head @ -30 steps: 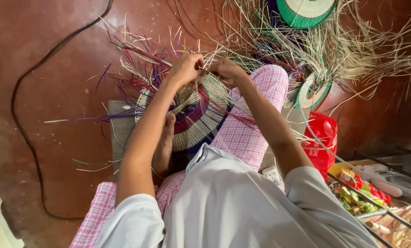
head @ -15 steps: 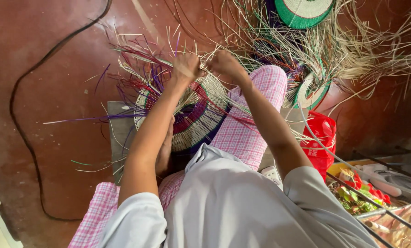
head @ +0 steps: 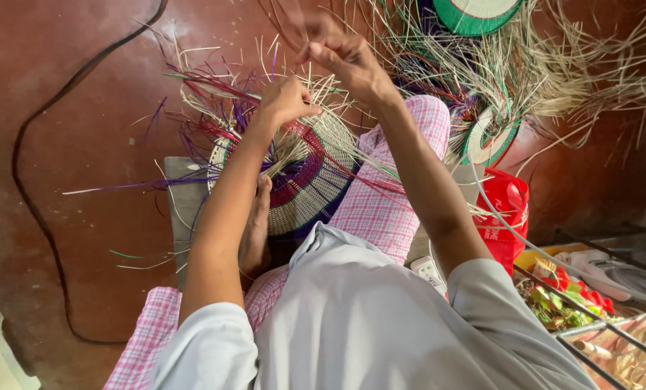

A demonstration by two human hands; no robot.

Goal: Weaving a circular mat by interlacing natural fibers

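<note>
A half-woven straw basket [head: 315, 180], banded cream, red and purple, rests on my lap between my knees. Loose straw ends stick out of its rim in all directions. My left hand [head: 287, 100] is closed on the rim, pinching the straws there. My right hand [head: 344, 58] is lifted above and beyond the basket, fingers closed around a thin straw strand that it pulls upward. My bare foot [head: 254, 231] lies under the basket.
A heap of dry straw [head: 554, 65] covers the floor at upper right, with a green-and-white woven piece [head: 474, 14] and another [head: 492, 137]. A red plastic bag [head: 507, 209] sits by my right knee. A black cable [head: 41, 217] loops across the red floor on the left.
My right hand has risen from the basket rim, drawing a strand up and away. My left hand stays on the rim.
</note>
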